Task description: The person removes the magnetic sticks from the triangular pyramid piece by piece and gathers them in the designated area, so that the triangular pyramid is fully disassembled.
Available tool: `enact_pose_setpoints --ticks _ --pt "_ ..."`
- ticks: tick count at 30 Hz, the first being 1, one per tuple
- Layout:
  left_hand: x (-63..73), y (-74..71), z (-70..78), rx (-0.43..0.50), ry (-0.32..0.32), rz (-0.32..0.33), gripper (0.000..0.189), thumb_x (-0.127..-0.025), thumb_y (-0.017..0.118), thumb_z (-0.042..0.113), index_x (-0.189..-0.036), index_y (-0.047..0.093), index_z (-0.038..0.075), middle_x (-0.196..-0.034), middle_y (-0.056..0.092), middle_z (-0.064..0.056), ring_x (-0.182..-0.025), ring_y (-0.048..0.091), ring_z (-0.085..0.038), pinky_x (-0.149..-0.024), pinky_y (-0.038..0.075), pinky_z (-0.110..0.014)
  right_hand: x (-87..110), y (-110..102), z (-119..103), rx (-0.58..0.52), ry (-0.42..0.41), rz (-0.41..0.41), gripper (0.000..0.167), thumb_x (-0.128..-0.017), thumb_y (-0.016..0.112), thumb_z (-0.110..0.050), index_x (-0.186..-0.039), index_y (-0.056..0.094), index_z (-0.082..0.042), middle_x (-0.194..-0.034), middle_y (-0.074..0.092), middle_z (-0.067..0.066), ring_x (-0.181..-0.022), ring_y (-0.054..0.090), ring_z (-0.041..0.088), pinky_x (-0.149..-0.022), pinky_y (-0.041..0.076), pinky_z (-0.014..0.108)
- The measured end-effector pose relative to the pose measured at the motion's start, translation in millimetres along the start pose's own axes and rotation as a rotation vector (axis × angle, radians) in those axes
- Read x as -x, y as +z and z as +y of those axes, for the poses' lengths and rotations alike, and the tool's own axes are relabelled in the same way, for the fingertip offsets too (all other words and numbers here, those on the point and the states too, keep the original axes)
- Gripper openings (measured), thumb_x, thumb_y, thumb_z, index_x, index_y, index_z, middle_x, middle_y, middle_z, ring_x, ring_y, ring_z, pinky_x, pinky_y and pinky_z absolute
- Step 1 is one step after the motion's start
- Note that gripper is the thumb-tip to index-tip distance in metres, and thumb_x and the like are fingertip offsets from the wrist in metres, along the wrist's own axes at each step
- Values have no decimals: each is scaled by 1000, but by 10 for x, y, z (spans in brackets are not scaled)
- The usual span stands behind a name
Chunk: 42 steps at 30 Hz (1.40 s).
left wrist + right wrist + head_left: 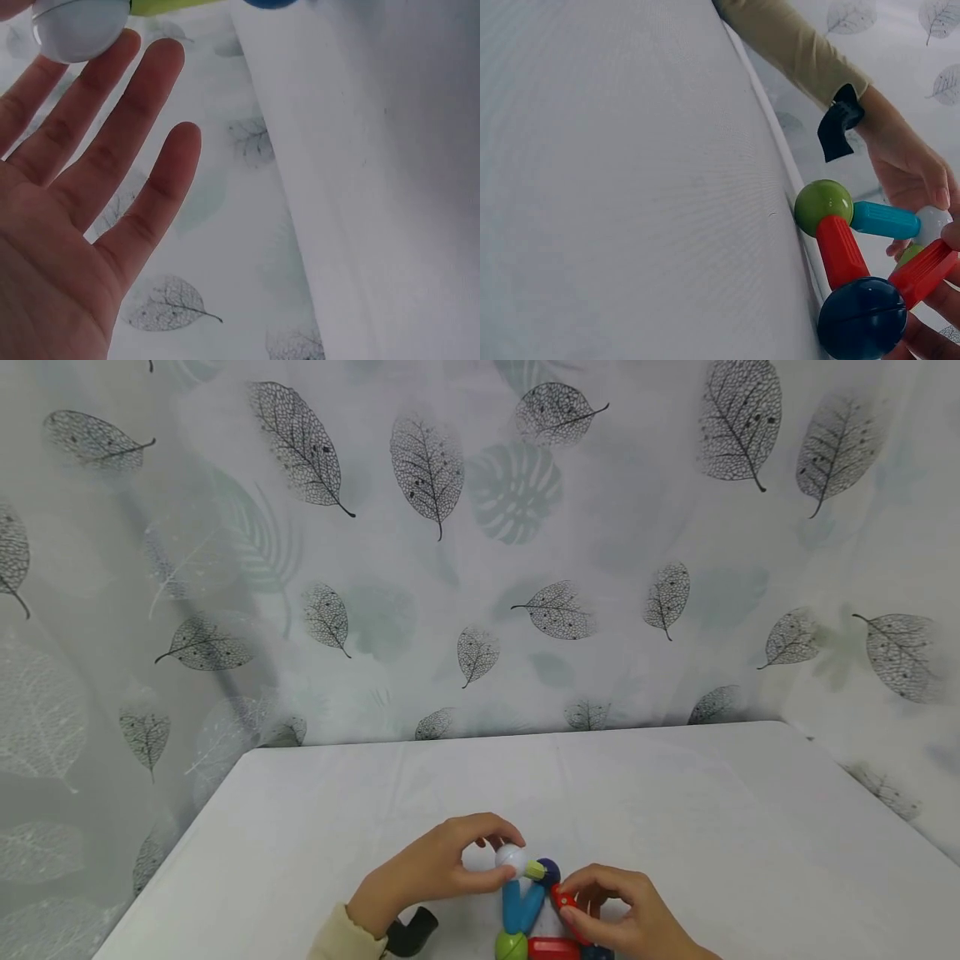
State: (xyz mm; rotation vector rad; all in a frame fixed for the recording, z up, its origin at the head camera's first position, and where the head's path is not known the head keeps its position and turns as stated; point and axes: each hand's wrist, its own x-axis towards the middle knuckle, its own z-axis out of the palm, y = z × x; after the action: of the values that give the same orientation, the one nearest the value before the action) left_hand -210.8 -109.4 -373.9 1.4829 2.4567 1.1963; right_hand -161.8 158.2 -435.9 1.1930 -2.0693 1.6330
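My left hand (450, 868) pinches a glossy white ball (511, 858) between thumb and fingers; three other fingers fan out in the left wrist view. From the ball a yellow-green rod (535, 870) runs to a dark blue ball (549, 871). Two light blue rods (512, 906) meet at a green ball (823, 208) lower down. One red rod (840, 251) joins the green ball to a second dark blue ball (862, 319). Thumb and fingers of my right hand (622, 910) grip another red rod (925, 274), which stands on that second ball and reaches toward the upper blue one.
The structure stands near the front edge of a white-covered table (675, 810). A leaf-patterned cloth (480, 552) hangs behind and along the sides. A black strap (411, 932) is on the left wrist, by a beige sleeve (795, 45).
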Motion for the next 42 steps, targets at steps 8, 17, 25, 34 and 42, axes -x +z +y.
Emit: enact_pose_setpoints --ticks 8,17,25,34,42 --pt "97 -125 -145 -19 -43 26 24 -90 70 25 -112 63 17 -105 65 8 -90 59 -3 -77 53 -32 -3 -5 -38 15 57 -7 27 -84 67 9 -107 68 -6 -92 70 4 -71 60 9 -54 53 26" --pt "169 -160 -291 -21 -88 13 20 -88 69 21 -107 66 17 -99 66 8 -86 60 -7 -78 52 -30 -9 -14 -84 34 109 -22 23 -88 66 5 -110 68 -1 -96 71 5 -75 61 8 -58 54 26" --pt "214 -139 -411 6 -214 -85 19 -84 70 18 -103 66 17 -96 64 11 -84 62 -8 -82 49 -29 -6 -23 -64 38 117 -41 22 -89 65 5 -110 68 -1 -95 71 4 -76 60 9 -60 55 26" --pt "222 -93 -449 18 -254 -120 21 -84 71 22 -104 65 17 -98 63 12 -89 59 -6 -87 48 -28 1 -37 -37 29 114 -58 24 -88 64 8 -111 67 1 -96 71 8 -78 61 10 -61 55 26" --pt "121 71 -352 -27 -168 -167 42 -83 76 41 -118 65 21 -118 57 11 -111 53 -5 -101 43 -31 6 -31 -38 8 124 -59 24 -89 62 8 -112 66 3 -97 70 8 -78 61 11 -62 55 26"
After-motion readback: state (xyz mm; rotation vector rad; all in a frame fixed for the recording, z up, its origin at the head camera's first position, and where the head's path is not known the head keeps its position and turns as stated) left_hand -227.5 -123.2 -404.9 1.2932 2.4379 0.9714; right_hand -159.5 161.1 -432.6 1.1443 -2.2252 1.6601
